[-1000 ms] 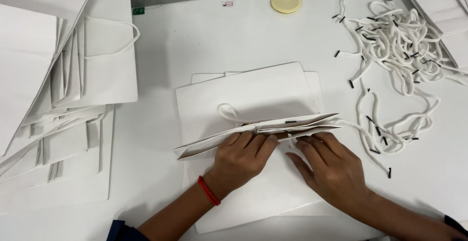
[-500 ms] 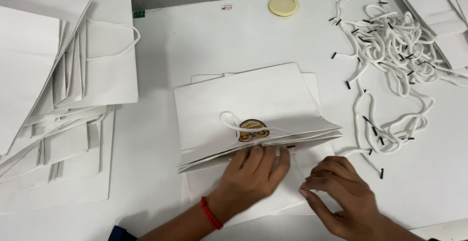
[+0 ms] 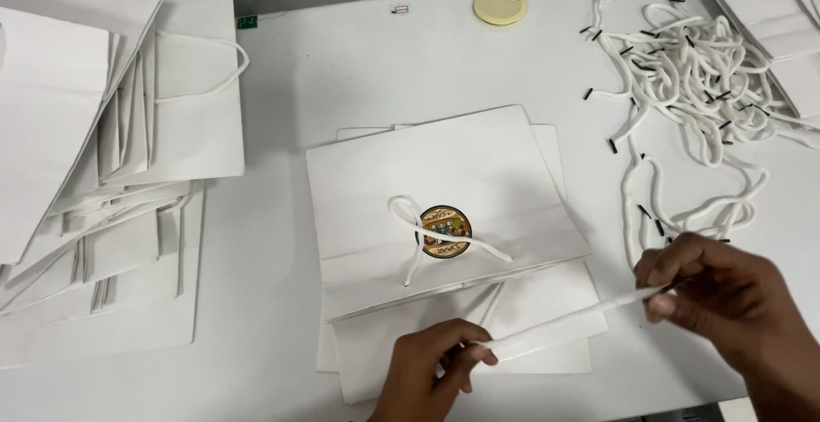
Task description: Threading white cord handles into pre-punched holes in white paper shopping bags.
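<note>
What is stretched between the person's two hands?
A white cord, one length from the left hand to the right hand, over the flat paper bags, in the head view.

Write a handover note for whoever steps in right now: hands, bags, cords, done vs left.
Left hand: pinching one end of a white cord at the near edge of the bags.
Right hand: pinching the cord's other end, pulled taut.
Top white paper bag, flat on the white table, has one cord handle fitted by its round gold emblem.
Loose cords far right; stacked bags with handles left.
Left: the held cord is not visibly threaded.
</note>
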